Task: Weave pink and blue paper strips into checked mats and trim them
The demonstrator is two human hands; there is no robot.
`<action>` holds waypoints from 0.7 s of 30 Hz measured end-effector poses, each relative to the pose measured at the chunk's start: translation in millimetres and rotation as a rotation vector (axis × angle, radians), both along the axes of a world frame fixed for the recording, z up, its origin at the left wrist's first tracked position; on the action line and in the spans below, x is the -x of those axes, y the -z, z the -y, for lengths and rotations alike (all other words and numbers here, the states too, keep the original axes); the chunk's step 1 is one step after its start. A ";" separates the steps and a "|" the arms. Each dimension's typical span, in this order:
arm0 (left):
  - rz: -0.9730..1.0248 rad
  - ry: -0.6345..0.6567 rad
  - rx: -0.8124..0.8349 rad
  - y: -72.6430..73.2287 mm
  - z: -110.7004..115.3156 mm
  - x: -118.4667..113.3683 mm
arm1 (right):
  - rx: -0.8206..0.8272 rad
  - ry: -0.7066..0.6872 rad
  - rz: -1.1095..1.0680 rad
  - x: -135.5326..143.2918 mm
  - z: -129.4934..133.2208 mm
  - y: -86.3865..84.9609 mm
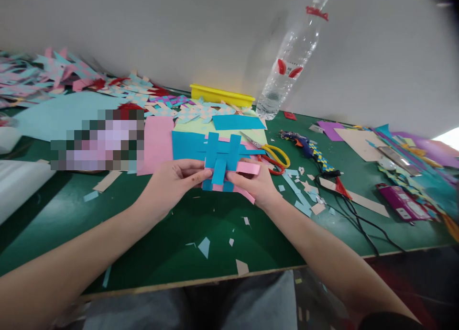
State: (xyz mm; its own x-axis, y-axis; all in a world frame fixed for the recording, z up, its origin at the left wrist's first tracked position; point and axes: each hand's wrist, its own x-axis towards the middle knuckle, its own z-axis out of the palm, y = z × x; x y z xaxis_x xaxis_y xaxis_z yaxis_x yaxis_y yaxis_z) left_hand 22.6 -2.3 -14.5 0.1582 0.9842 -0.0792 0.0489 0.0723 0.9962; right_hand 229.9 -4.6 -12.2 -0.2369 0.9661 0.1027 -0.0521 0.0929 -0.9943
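Observation:
Between my two hands, above the green table, is a small weave of blue and pink paper strips. My left hand pinches its left edge, thumb on the front and fingers behind. On the other side my right hand grips the lower right edge, its thumb pressed on the paper. Two pink strip ends stick out to the right, over and below that hand. Behind the weave lie a blue sheet and a pair of scissors with yellow and red handles. A pink sheet lies left of them.
A clear plastic bottle stands by the wall near a yellow tray. Woven paper pieces heap at the back left. Paper scraps, a black cord and a purple box are on the right. A pixelated patch hides something at left.

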 end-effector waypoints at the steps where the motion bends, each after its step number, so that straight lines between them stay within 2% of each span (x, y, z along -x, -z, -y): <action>1: -0.010 -0.017 -0.002 -0.2 -0.3 0.4 | -0.014 0.010 0.021 0.2 -0.1 -0.2; 5: -0.045 -0.025 0.001 -3.0 0.0 1.1 | -0.035 0.024 0.075 0.5 0.7 -2.7; 12: 0.016 0.015 0.034 -5.5 -1.2 2.1 | 0.020 -0.054 -0.021 1.3 2.2 -5.3; 16: 0.043 0.037 0.061 -7.1 -2.1 3.3 | -0.019 -0.098 -0.094 2.2 1.5 -4.1; 21: 0.033 0.038 0.082 -6.7 -1.6 3.6 | -0.039 -0.130 -0.055 1.0 0.9 -4.6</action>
State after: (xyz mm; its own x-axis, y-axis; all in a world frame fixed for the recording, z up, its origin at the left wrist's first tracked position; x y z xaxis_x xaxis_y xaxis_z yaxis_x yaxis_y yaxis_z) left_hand 19.0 -0.6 -7.8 0.1991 0.9678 -0.1538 0.0204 0.1528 0.9880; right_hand 228.9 -5.4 -7.6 -0.3527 0.9226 0.1562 -0.1210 0.1205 -0.9853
